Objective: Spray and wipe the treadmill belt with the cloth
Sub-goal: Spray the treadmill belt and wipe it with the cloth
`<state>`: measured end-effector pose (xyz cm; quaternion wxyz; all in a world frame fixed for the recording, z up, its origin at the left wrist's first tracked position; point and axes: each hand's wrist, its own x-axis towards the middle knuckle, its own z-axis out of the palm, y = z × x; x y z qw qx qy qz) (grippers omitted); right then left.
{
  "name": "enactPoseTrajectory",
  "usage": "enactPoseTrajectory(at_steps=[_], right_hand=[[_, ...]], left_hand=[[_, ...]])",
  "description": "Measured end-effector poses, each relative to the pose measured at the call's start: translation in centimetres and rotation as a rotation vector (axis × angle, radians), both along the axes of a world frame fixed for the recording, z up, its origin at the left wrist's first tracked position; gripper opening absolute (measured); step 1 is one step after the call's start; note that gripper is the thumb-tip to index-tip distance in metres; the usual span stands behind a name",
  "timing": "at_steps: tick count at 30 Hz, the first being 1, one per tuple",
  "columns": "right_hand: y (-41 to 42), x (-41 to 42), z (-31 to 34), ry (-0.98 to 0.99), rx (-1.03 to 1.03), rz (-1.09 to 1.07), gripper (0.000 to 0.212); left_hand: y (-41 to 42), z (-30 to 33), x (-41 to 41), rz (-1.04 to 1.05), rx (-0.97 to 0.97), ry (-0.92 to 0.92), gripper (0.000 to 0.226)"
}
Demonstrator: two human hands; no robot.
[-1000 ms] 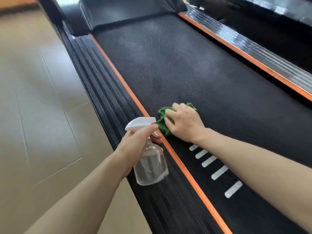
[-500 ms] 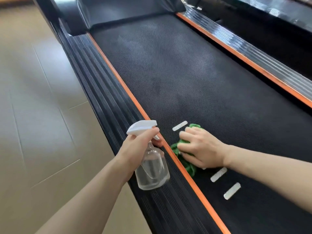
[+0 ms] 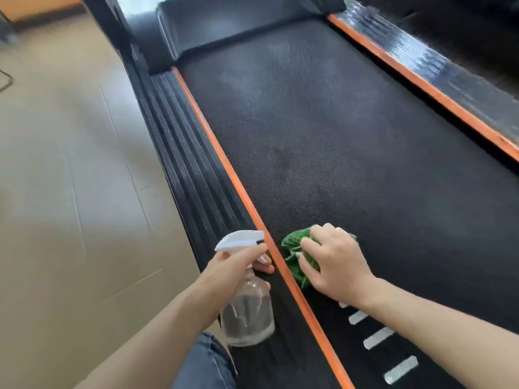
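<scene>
Green cloth (image 3: 295,254) bunched under the right hand (image 3: 337,265), pressed on the belt (image 3: 337,136); left hand (image 3: 233,268) just beside it grips the sprayer (image 3: 247,310).

We see beige floor tiles (image 3: 70,192) spreading out left of the grip. A denim-clad knee (image 3: 206,363) sits just below it. Far beyond the grip, up and to the right, a glossy black neighbouring machine (image 3: 463,32) lies past the orange-edged rail.

The person is wearing no sleeves: both forearms are showing bare to the frame edge. Blue denim trousers (image 3: 206,363) are covering one leg.
</scene>
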<state>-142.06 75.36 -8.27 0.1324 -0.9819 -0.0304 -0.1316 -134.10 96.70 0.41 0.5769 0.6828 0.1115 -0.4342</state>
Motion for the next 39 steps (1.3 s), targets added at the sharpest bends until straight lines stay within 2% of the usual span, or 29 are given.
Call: enactPoseTrajectory(at_steps=[3,4,8,10,12,18,24,31,34,36,39], right_hand=[[-1.3,-0.1,0.7,0.022,-0.050,0.127,0.025],[-1.9,1.6,1.2,0.003,-0.056,0.110,0.025],[-3.2,13.4,3.2,-0.198,0.073,-0.349,0.025],[-2.6,18.4,1.9,-0.087,0.051,-0.408,0.028],[-1.6,19.5,-0.8,0.037,-0.053,-0.377,0.030],[-2.0,18.7,-2.1,-0.018,-0.104,-0.366,0.025],[-1.7,18.8,-2.0,0.032,-0.124,-0.380,0.025],[-1.4,18.9,-1.8,0.029,-0.147,-0.405,0.024],[-0.6,18.9,-0.7,0.068,-0.139,-0.449,0.025],[0.3,16.5,0.0,0.106,-0.119,-0.438,0.025],[1.9,8.6,0.5,0.116,-0.073,-0.361,0.021]], left_hand=[[0.2,1.8,2.1,0.009,0.031,0.009,0.029],[0.2,2.5,3.0,-0.001,0.022,0.007,0.029],[-1.1,3.8,7.6,-0.050,-0.087,-0.055,0.030],[-2.1,2.8,10.5,-0.063,-0.103,-0.064,0.033],[-3.3,1.8,13.2,-0.099,-0.098,-0.038,0.039],[-5.6,-0.4,16.1,-0.134,-0.099,0.053,0.030],[-6.0,0.6,19.0,-0.204,-0.076,0.131,0.024],[-4.8,3.1,20.7,-0.342,-0.126,0.058,0.028],[-4.7,3.7,19.8,-0.348,-0.090,0.011,0.029],[-4.5,4.1,18.7,-0.388,-0.050,0.027,0.031],[-4.5,4.8,17.2,-0.457,0.032,-0.017,0.035]])
